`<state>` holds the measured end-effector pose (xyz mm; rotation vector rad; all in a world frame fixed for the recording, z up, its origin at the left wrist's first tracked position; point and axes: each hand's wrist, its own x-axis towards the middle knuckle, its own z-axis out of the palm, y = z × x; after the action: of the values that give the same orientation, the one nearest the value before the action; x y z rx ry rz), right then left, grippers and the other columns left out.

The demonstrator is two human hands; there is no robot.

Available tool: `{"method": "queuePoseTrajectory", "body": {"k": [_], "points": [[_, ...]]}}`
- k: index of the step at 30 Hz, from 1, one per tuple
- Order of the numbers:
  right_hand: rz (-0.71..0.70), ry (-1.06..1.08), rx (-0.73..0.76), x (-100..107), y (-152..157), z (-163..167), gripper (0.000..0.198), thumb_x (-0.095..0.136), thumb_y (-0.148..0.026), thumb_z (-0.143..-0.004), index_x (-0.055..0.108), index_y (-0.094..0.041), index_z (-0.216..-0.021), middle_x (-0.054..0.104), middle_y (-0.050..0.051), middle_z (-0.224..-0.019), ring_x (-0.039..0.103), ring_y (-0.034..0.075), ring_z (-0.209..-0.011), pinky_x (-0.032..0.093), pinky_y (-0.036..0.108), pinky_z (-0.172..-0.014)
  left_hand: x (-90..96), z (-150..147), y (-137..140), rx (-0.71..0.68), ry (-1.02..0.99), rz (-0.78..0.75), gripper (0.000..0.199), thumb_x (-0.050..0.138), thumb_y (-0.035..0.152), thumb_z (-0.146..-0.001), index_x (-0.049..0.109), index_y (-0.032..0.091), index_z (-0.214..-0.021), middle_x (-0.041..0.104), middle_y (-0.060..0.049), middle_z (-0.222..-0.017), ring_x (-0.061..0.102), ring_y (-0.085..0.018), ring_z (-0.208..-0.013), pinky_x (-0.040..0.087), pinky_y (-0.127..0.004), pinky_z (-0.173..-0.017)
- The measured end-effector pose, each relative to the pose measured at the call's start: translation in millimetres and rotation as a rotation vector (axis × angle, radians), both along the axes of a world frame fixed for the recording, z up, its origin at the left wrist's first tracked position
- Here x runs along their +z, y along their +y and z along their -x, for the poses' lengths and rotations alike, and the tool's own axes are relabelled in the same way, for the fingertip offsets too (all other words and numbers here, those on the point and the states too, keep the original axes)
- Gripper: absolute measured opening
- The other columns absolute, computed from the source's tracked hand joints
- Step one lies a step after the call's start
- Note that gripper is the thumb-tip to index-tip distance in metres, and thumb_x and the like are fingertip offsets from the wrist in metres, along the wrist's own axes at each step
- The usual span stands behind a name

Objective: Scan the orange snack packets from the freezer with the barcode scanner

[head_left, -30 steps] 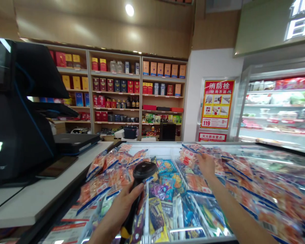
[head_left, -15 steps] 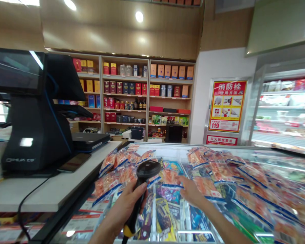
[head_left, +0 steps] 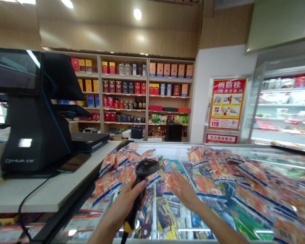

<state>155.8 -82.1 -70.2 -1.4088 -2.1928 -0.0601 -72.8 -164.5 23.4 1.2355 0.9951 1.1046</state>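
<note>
My left hand (head_left: pixel 129 196) is wrapped round the handle of a black barcode scanner (head_left: pixel 146 166) with a yellow band near its base, head raised. My right hand (head_left: pixel 184 192) lies with its fingers stretched out over a clear packet of orange-pink food (head_left: pixel 168 181) with a blue edge, partly hiding it. That packet rests on the glass top of a chest freezer (head_left: pixel 155 146). Similar packets (head_left: pixel 109 183) lie left of the scanner, and more packets (head_left: pixel 208 186) are heaped to the right of my right hand. Colourful wrapped goods (head_left: pixel 165 217) show through the glass.
On the left, a white counter (head_left: pixel 38 196) carries a black checkout terminal (head_left: pixel 35 132), a phone (head_left: pixel 75 162) and a cable (head_left: pixel 27 196). Shelves of boxes and bottles (head_left: pixel 124 88) stand at the back. A lit display fridge (head_left: pixel 284 112) is at the right.
My right hand has shifted left, from the right edge of the packet to over its top, with its fingers laid flatter. The scanner in my left hand has barely moved.
</note>
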Motion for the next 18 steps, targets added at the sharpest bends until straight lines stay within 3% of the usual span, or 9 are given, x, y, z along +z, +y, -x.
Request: {"method": "queuePoseTrajectory", "body": {"k": [3,5,7,9,11,14,18], "points": [[-0.001,0.092,-0.307,5.8,5.4,-9.0,0.054,0.029,-0.047,-0.076,0.047,-0.009,-0.11,0.049,0.016,-0.112,0.043,0.021,-0.105,0.032,0.033,-0.088,-2.7,0.3,2.0,0.011,0.017,-0.001,0.028,0.048,0.044,-0.069,0.045,0.016,-0.066,0.046,0.005,-0.047,0.04,-0.006,-0.041,0.033,-0.019,-0.042],[0.108,0.053,-0.422,9.3,9.4,-12.3,0.052,0.032,-0.05,-0.073,0.056,-0.01,-0.096,0.058,0.017,-0.095,0.052,0.024,-0.091,0.038,0.034,-0.077,-3.4,0.3,2.5,-0.002,0.029,-0.007,0.029,0.047,0.044,-0.069,0.045,0.016,-0.065,0.045,0.005,-0.046,0.04,-0.006,-0.04,0.033,-0.019,-0.041],[0.237,0.019,-0.418,11.1,13.8,-12.4,0.046,0.035,-0.051,-0.071,0.061,-0.014,-0.073,0.062,0.014,-0.075,0.057,0.023,-0.076,0.039,0.032,-0.066,-3.1,0.1,2.6,-0.017,0.034,-0.011,0.029,0.047,0.045,-0.069,0.045,0.016,-0.064,0.045,0.005,-0.045,0.04,-0.006,-0.04,0.033,-0.019,-0.041],[0.281,0.073,-0.332,11.9,19.1,-9.7,0.041,0.037,-0.048,-0.071,0.058,-0.016,-0.059,0.061,0.009,-0.063,0.057,0.02,-0.066,0.038,0.028,-0.059,-2.4,-0.5,2.6,-0.022,0.029,-0.014,0.03,0.048,0.045,-0.068,0.045,0.016,-0.063,0.045,0.005,-0.045,0.04,-0.006,-0.04,0.033,-0.018,-0.041],[0.224,0.232,-0.257,13.0,24.6,-5.8,0.034,0.037,-0.041,-0.071,0.056,-0.016,-0.059,0.06,0.006,-0.06,0.055,0.017,-0.061,0.037,0.026,-0.056,-1.5,-1.7,2.7,-0.024,0.017,-0.013,0.03,0.049,0.045,-0.067,0.046,0.016,-0.062,0.046,0.005,-0.046,0.041,-0.006,-0.04,0.033,-0.018,-0.041],[0.058,0.496,-0.292,15.9,31.3,-0.8,0.027,0.034,-0.036,-0.071,0.053,-0.017,-0.07,0.06,0.004,-0.064,0.054,0.015,-0.06,0.038,0.025,-0.056,1.0,-5.1,2.3,-0.042,0.001,-0.009,0.03,0.049,0.044,-0.067,0.047,0.015,-0.061,0.046,0.004,-0.046,0.041,-0.006,-0.039,0.033,-0.018,-0.041],[-0.082,0.644,-0.322,18.1,35.9,2.5,0.025,0.036,-0.036,-0.07,0.05,-0.017,-0.074,0.06,0.006,-0.069,0.055,0.017,-0.066,0.039,0.026,-0.061,8.5,-13.6,-1.7,-0.029,-0.002,-0.032,0.029,0.048,0.043,-0.069,0.048,0.015,-0.062,0.046,0.004,-0.046,0.038,-0.005,-0.038,0.031,-0.018,-0.039]]}}
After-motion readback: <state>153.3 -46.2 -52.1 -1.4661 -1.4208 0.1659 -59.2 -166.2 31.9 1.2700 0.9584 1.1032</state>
